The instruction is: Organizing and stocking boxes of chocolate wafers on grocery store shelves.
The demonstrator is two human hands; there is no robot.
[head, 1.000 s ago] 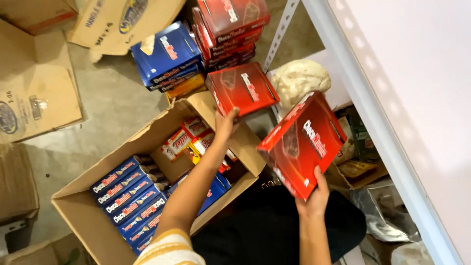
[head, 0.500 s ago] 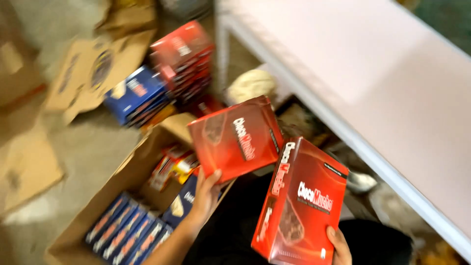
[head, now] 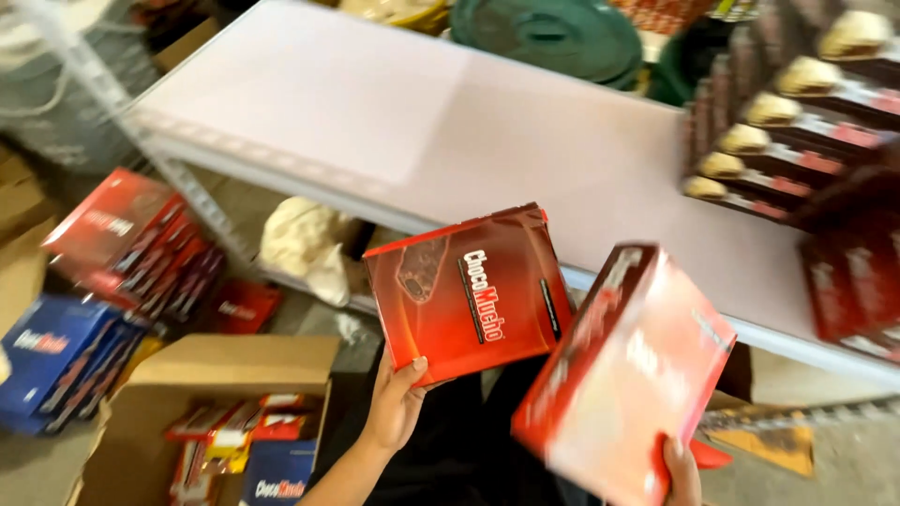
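Hands each grip one red box, both raised just in front of white shelf (head: 525, 159) edge. Left hand (head: 394, 403) clasps bottom corner of flat red carton (head: 469, 290), thumb over front face, printed side tilted up toward camera. Right hand (head: 682, 473) pinches lower edge of second red box (head: 623, 375), blurred, angled toward shelf. Glossy cardboard, rectangular, sharp corners. Stacked dark boxes (head: 787, 141) on shelf, far right. Open brown carton (head: 225, 412) below shelf, part-filled with packets.

2 red boxes (head: 469, 290) (head: 623, 375) held centre | red stack (head: 131, 244) left | blue packs (head: 47, 361) far-left | open carton (head: 216, 412) below
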